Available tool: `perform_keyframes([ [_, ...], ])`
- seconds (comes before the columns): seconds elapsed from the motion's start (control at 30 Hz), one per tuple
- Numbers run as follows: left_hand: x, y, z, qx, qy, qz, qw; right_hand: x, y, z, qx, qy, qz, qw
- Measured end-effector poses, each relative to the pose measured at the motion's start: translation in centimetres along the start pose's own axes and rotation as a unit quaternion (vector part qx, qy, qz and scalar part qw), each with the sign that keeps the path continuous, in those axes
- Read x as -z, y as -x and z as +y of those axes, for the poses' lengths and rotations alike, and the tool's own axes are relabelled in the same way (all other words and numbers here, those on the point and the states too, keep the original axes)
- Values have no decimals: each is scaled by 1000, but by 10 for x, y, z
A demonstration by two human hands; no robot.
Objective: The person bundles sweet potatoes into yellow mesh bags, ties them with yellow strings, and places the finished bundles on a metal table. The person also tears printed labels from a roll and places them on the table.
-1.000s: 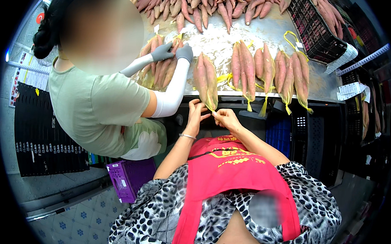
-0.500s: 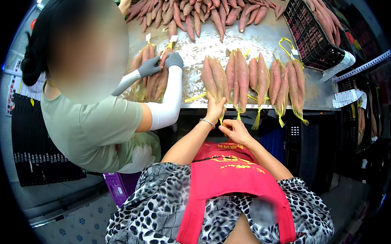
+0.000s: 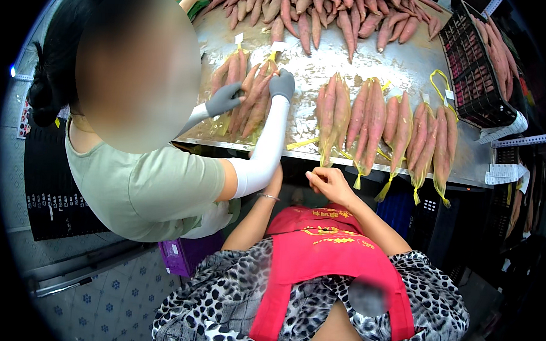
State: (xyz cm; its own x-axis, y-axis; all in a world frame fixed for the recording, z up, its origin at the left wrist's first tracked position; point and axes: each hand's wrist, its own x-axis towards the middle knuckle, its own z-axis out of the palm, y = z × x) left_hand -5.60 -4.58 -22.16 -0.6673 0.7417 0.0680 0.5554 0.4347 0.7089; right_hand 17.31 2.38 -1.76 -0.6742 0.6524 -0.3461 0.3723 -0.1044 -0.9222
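Observation:
My right hand [image 3: 332, 186] is at the table's front edge, its fingers curled and closed. Right above it lies a yellow mesh bag of sweet potatoes [image 3: 334, 115], whose lower end runs down behind my fingers; whether they grip it is hidden. Below the edge, my left hand [image 3: 276, 179] is apart from the bag, partly covered by a co-worker's white sleeve [image 3: 262, 161], its fingers hidden. Several more bagged sweet potatoes [image 3: 366, 122] lie in a row to the right, with yellow tail ends hanging over the edge.
At left, a co-worker's gray-gloved hands [image 3: 282, 85] handle sweet potatoes [image 3: 257, 101] on the metal table [image 3: 306, 69]. A large sweet potato pile [image 3: 350, 20] covers the far side. A black crate [image 3: 472, 69] stands at the right. A purple crate [image 3: 183, 254] sits below.
My left hand has let go of the bag and moved down and left, behind the co-worker's arm. My right hand stays near the bag's end. The view has shifted, so the table appears farther right.

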Motion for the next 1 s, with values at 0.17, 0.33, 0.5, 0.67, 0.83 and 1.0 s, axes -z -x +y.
perform_keyframes([
  [0.17, 74, -49, 25, 39, -95, 146, 984, -34, -56, 26, -50, -119, -30, 991],
  [0.33, 85, -86, 16, 54, -105, 45, 992, -56, -81, 34, -90, -146, -39, 984],
  [0.5, 94, -108, 10, 129, -122, -30, 984, -59, -102, 45, -96, -168, -3, 981],
  [0.67, 103, -123, -7, 137, -59, -55, 987, -48, -124, 39, -107, -164, 44, 980],
  [0.83, 123, -128, -15, 57, 1, -8, 998, -44, -134, 40, -112, -160, 58, 979],
  [1.0, 139, -103, 18, 76, -129, 65, 987, -43, -132, 48, -125, -160, 59, 977],
])
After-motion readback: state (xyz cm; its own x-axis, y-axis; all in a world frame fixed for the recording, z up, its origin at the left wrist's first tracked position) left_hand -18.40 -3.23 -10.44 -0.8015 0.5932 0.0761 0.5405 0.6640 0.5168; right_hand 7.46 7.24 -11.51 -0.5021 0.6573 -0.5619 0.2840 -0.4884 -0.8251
